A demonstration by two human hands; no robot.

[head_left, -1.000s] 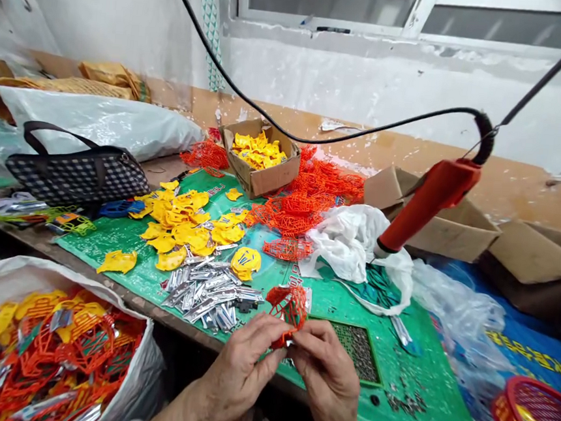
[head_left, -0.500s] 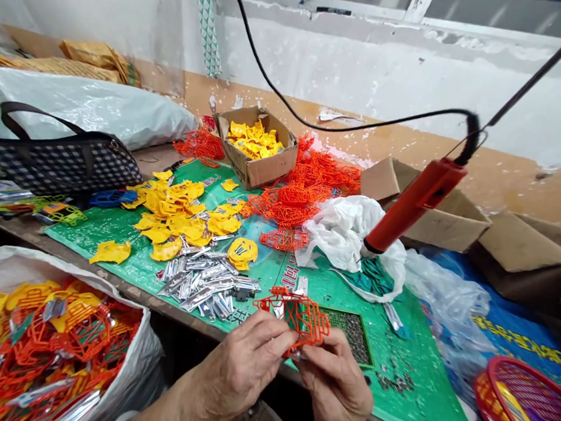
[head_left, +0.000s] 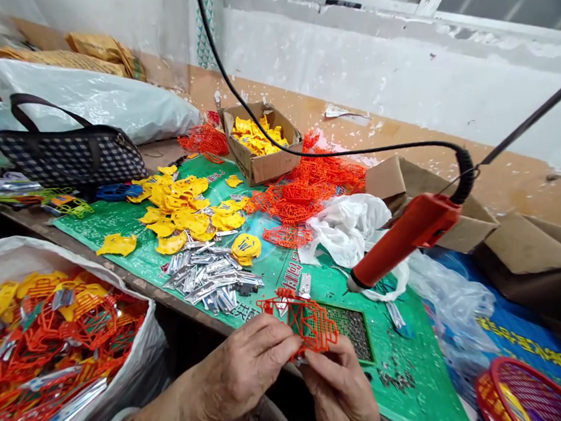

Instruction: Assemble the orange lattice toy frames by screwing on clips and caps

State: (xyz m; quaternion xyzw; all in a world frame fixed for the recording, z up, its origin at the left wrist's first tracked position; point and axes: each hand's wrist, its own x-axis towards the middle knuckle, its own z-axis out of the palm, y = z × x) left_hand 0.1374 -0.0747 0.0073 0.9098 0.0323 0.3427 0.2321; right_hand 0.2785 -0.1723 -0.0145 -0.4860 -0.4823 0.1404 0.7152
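Between my hands, over the table's front edge, is an orange plastic lattice frame (head_left: 310, 323). My left hand (head_left: 255, 359) pinches its left end, fingers closed. My right hand (head_left: 338, 386) grips the lower right side, thumb and fingers pressed together; a small shiny bit shows by the fingertips. Just behind lies a green tray (head_left: 371, 346) of small dark screws. To the left are a heap of silvery metal strips (head_left: 210, 280) and a pile of yellow plastic pieces (head_left: 182, 208). A red electric screwdriver (head_left: 405, 241) hangs by its cable, tip down, above the tray.
A white sack (head_left: 151, 337) full of orange, yellow and silver parts stands at left. Behind are a cardboard box (head_left: 274, 169) of yellow pieces, orange frames (head_left: 294, 198) and a white plastic bag (head_left: 353, 220). A red basket (head_left: 490, 393) sits at right, a checkered bag (head_left: 69, 156) at far left.
The hanging screwdriver has swung slightly down and left, and its cable has sagged lower. Both hands still hold the orange frame, which has tilted a little. The view has shifted slightly.
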